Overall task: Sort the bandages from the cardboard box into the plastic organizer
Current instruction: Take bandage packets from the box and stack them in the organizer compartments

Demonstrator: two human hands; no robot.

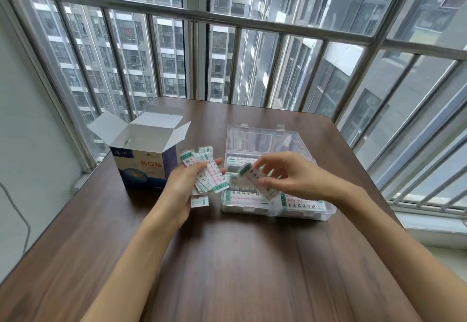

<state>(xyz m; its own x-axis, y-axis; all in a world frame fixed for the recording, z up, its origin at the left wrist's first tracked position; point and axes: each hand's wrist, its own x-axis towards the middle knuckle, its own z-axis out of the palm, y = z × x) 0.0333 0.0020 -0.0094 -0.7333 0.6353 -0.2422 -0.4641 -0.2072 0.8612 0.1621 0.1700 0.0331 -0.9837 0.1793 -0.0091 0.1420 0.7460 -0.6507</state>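
Note:
A blue and cream cardboard box (pixel 141 167) stands open at the left of the table, its flaps up. To its right lies the clear plastic organizer (pixel 326 210) with its lid open backward; white bandages with green ends lie flat inside. My left hand (pixel 182 190) holds a fanned bundle of several wrapped bandages (pixel 204 170) between box and organizer. My right hand (pixel 285 175) pinches a single bandage (pixel 255 180) above the organizer's left part, tilted.
The brown wooden table (pixel 227 258) reaches to a window with metal bars (pixel 252 21) behind. A white wall is at the left with a thin cable (pixel 24 220) hanging beside the table edge. A white sill runs along the right.

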